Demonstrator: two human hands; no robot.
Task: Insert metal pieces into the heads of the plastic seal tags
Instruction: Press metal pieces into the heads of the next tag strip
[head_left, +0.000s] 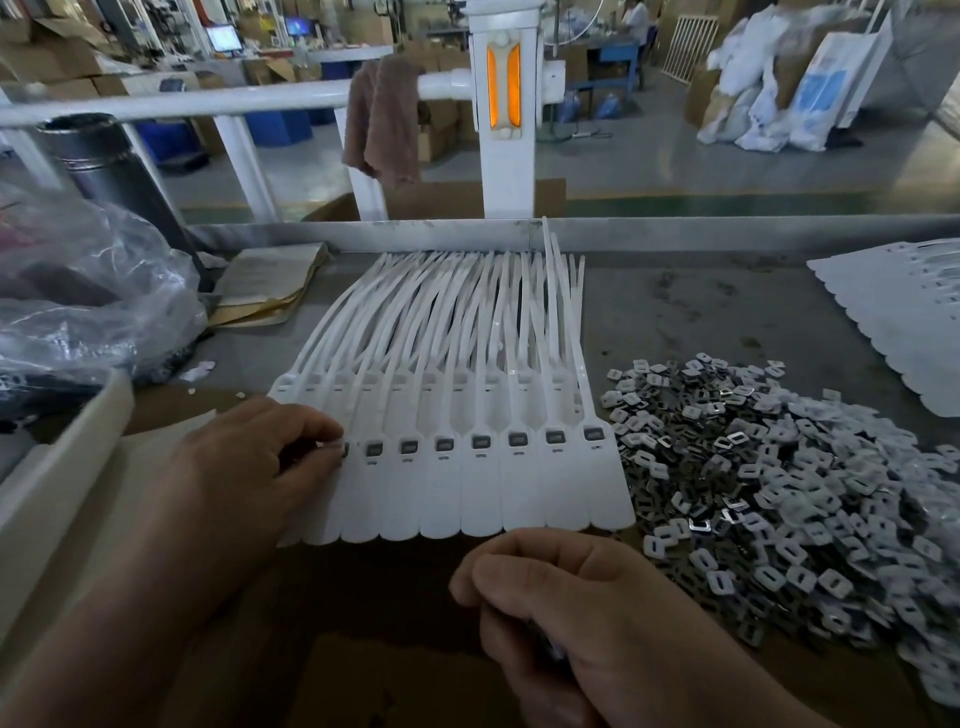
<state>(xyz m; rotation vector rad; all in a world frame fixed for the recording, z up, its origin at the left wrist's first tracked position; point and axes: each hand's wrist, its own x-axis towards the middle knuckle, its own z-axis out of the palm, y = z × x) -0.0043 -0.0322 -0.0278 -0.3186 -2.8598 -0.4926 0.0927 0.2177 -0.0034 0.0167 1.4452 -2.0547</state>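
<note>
Our left hand (260, 457) lies on the left end of the row of seal tags (467, 499). Its thumb and forefinger are curled and pinch what looks like a metal piece (344, 450) at the head there. We judge that the piece is being seated and that the hand's weight also keeps the row from sliding. The heads (480, 441) to the right of these fingers already show dark inserts.

Our right hand (571, 618) waits just in front of the row, nearer to us, with its fingers curled tight. We cannot tell whether it keeps spare pieces inside. The pile of metal pieces (779, 499) lies just right of the row and beyond the right hand, so the reach is short. The tags lie side by side, so the heads form one line to work along.
</note>
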